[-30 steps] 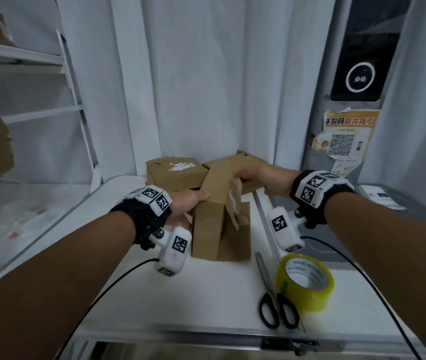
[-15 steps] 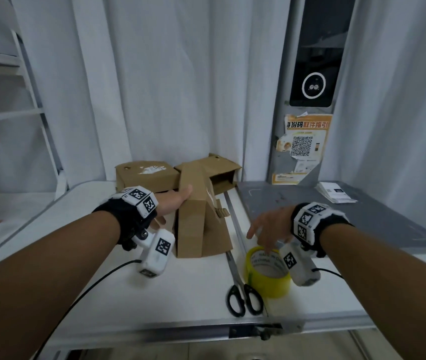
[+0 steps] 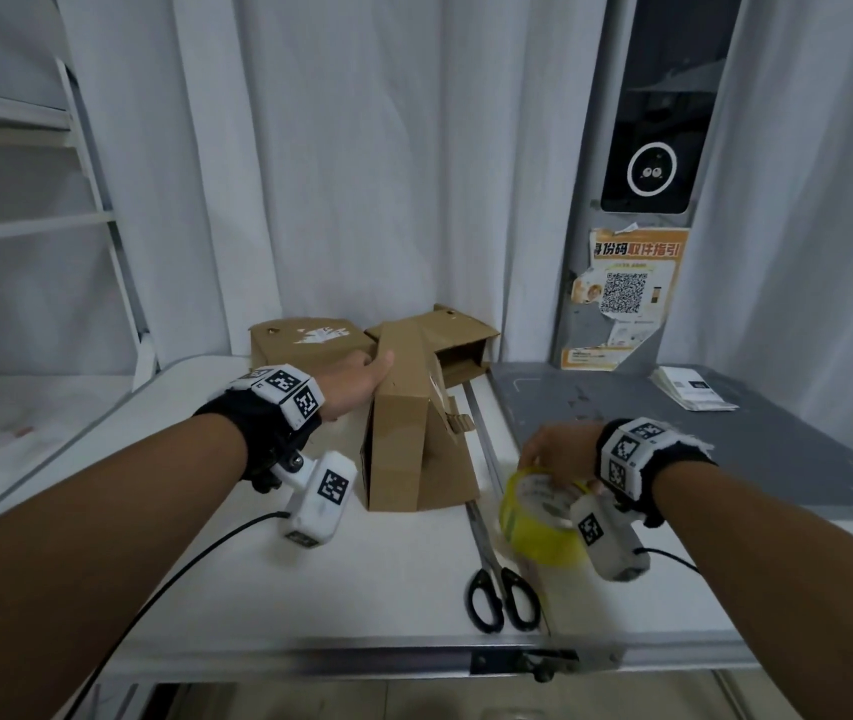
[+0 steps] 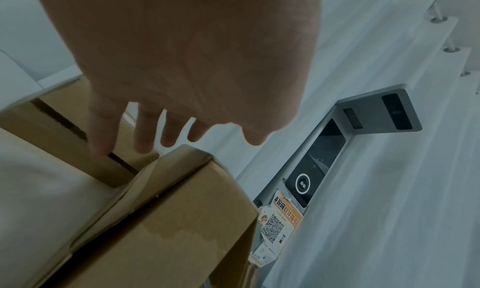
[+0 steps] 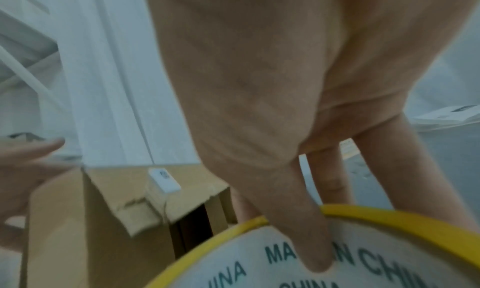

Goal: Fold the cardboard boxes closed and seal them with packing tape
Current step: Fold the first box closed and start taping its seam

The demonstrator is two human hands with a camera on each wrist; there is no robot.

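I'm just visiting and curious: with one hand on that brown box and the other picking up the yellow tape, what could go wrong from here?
1. The tall brown cardboard box is steadied only by the open left hand at its top, so it might tip or its flaps spring open.
2. The right hand grips the yellow roll of packing tape with a thumb inside the core; it could slip.
3. The black-handled scissors lie beside the roll and might get knocked.
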